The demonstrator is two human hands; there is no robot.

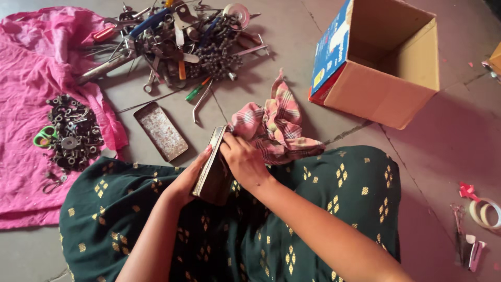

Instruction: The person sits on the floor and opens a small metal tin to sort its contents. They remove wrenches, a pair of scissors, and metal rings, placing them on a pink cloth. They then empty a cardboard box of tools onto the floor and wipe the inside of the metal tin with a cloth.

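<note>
Metal tin (pixel 213 175), dark and rectangular, stands on edge over the person's lap, tilted, just above the green dress with gold motifs (pixel 313 209). In the head view, the left hand (pixel 189 180) has its grip closed around the tin's near side, fingers curled along its edge. The right hand (pixel 244 161) presses a pink checked cloth (pixel 274 128) against the tin's upper end, its grip closed on the cloth; the rest of the cloth trails onto the floor (pixel 449 136) beyond the knees.

Just beside the tin, on the floor, lies a flat rusty lid or tray (pixel 160 130). Farther off is a heap of tools (pixel 177 42): pliers, spanners, screwdrivers and a cluster of small metal beads. To the left a pink sheet (pixel 26 83) carries a pile of nuts and washers (pixel 73 133) with green-handled scissors (pixel 44 137). An open cardboard box (pixel 381 89) sits to the right, well apart from the hands. A roll of tape (pixel 485 213) lies near the right edge.
</note>
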